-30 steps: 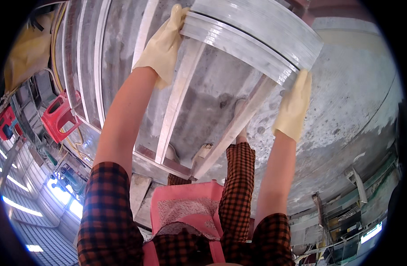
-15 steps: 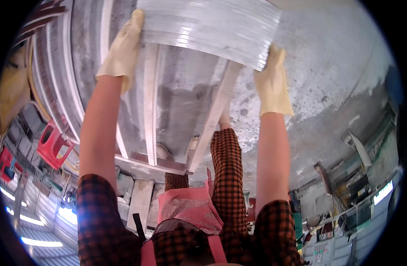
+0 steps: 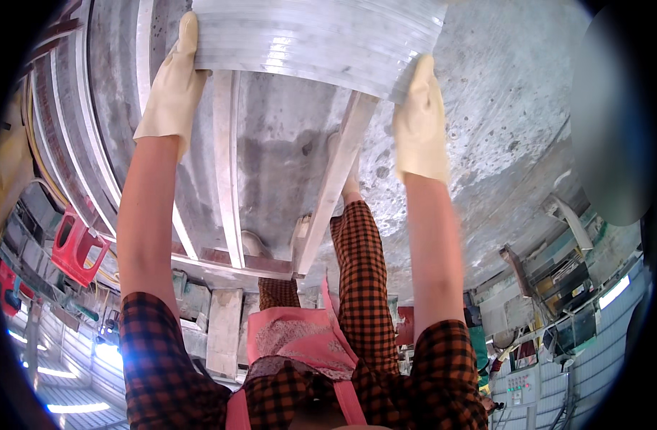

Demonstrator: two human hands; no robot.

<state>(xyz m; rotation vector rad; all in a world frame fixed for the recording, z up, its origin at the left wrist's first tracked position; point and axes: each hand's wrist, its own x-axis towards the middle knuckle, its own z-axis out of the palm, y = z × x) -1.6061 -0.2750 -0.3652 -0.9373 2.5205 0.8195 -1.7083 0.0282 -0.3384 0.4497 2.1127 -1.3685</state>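
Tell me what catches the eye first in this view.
Two hands in pale yellow gloves, left hand and right hand, grip the ends of a ribbed silvery metal panel at the top. Below it lie long metal rails on grey concrete floor; a red crate sits at left.

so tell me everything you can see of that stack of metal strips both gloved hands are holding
The stack of metal strips looks like many thin, flat, silvery pieces layered edge to edge, giving a ribbed, shiny face with bright glints near the middle. It sits at the top of the picture, stretched out at arm's length, slightly tilted, its far part cut off by the frame. The left hand in a cream glove grips its left end, the right hand its right end. Behind it run pale metal rails over grey concrete.
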